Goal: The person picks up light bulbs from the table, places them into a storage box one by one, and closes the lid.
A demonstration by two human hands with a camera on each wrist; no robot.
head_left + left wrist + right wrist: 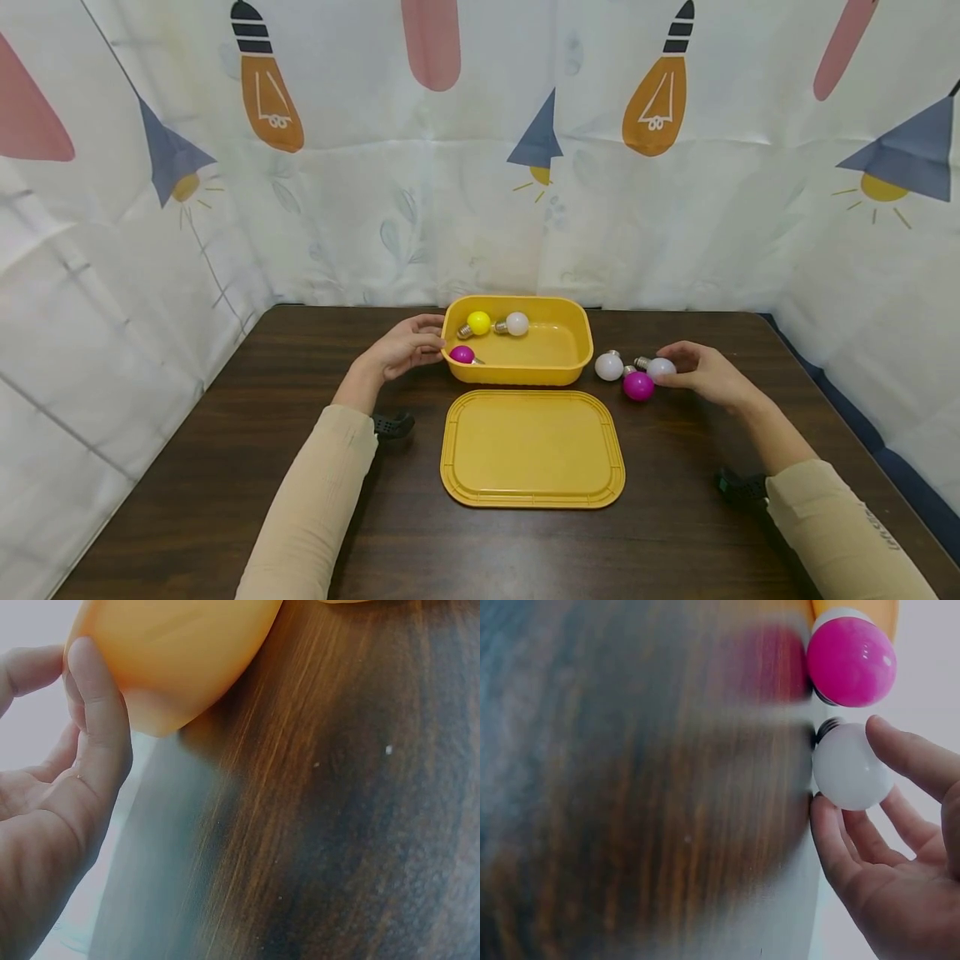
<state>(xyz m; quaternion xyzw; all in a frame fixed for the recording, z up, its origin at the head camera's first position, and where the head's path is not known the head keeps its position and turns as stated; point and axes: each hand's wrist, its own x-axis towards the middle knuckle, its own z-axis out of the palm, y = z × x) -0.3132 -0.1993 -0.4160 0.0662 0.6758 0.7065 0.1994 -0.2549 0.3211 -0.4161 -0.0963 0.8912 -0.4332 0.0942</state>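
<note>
My left hand grips the left rim of a yellow plastic box; in the left wrist view its thumb lies against the box wall. Inside the box are a yellow bulb, a white bulb and a magenta bulb. To the right of the box, my right hand holds a white light bulb between thumb and fingers, low at the table top. Close beside that bulb lie a magenta bulb and another white bulb.
A yellow lid lies flat on the dark wooden table, just in front of the box. Behind the table hangs a white curtain printed with lamps and bulbs.
</note>
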